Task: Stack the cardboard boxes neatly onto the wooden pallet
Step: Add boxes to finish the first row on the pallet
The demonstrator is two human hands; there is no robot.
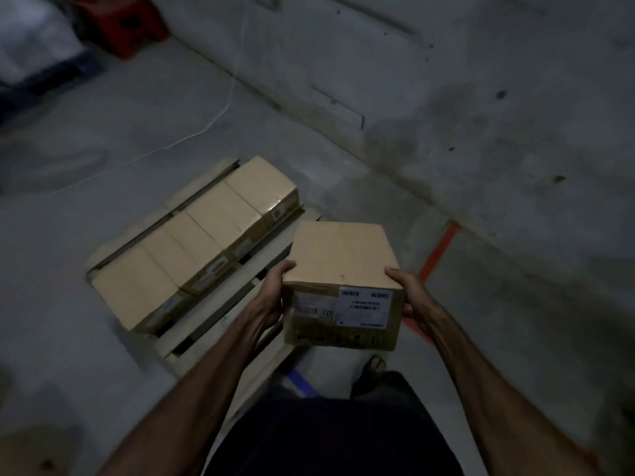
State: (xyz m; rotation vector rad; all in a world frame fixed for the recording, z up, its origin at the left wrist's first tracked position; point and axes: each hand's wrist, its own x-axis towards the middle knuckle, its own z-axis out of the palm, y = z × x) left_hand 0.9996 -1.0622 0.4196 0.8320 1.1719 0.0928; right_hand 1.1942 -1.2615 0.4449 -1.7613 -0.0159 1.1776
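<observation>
I see a box (342, 266) held in the air at centre frame, label (364, 305) facing me. The left hand (271, 293) grips its left side, fingers curled round the edge; the right hand (409, 293) clasps the right. At ten o'clock, a row of boxes (199, 235) sits on the pallet (220, 314), touching side by side. Red tape (439, 249) marks the floor at three o'clock.
</observation>
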